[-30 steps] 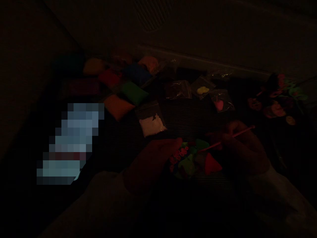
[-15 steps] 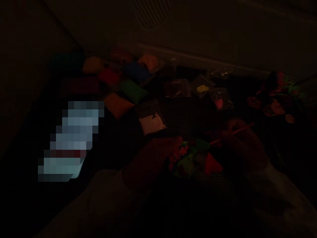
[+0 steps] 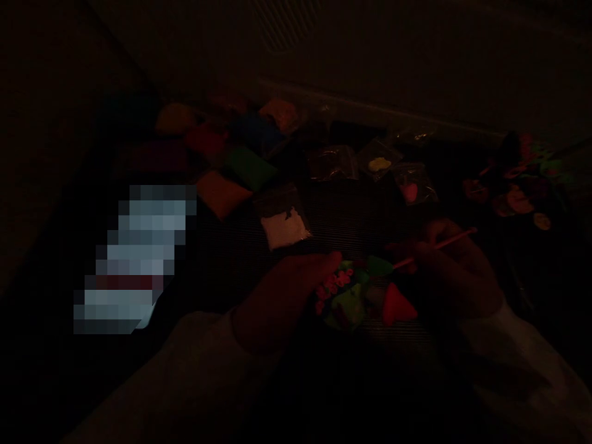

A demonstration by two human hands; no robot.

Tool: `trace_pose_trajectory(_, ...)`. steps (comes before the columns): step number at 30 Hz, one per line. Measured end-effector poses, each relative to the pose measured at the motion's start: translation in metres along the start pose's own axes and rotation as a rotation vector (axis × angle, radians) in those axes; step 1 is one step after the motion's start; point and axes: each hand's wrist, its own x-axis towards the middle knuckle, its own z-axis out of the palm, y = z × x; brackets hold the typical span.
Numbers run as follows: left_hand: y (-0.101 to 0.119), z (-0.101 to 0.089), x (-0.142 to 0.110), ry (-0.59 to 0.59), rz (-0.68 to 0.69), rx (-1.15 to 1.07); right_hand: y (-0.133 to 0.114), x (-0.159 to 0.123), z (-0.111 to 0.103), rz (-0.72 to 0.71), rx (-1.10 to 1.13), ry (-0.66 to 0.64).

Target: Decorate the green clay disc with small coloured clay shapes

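The scene is very dark. My left hand (image 3: 287, 290) is closed around a small clay model (image 3: 351, 305) with a green body, a cluster of pink curls and a red pointed piece (image 3: 398, 305) at its right. Between the finger and thumb of my right hand (image 3: 451, 265) is a thin pink stick (image 3: 444, 245), slanting down to the left. Its lower tip meets a dark green leaf-shaped piece (image 3: 380, 266) on the model's upper side. The fingers of my left hand behind the model are hidden.
Several coloured clay packets, an orange one (image 3: 224, 194) and a green one (image 3: 250, 168) among them, lie at the back left. A white clay bag (image 3: 284, 228) lies in the middle. A glowing blurred screen (image 3: 139, 259) is at left. Small coloured pieces (image 3: 513, 191) lie at right.
The view has shifted very slightly. Both hands keep their hold, and the stick's tip stays at the green leaf-shaped piece.
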Motion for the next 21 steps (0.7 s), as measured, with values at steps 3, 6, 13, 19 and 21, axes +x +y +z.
trace_pose_trajectory(3, -0.0029, -0.0002, -0.001, 0.0, 0.011, 0.044, 0.0, 0.0001, -0.0005, 0.005, 0.007, 0.013)
trace_pose_trajectory(6, -0.0053, -0.0005, -0.0023, 0.024, 0.007, 0.06, 0.0004, -0.0007, -0.0012, 0.014, 0.018, 0.008)
trace_pose_trajectory(13, -0.0034, -0.0001, -0.0005, 0.016, -0.01, 0.031, 0.0019, -0.0025, -0.0021, 0.016, 0.001, 0.007)
trace_pose_trajectory(19, 0.0004, 0.0006, 0.0012, -0.016, -0.053, -0.017, 0.0026, -0.0021, -0.0032, -0.008, -0.029, -0.005)
trace_pose_trajectory(21, -0.0006, 0.0002, 0.0001, -0.009, -0.063, -0.036, 0.0017, -0.0027, -0.0011, -0.005, -0.036, 0.014)
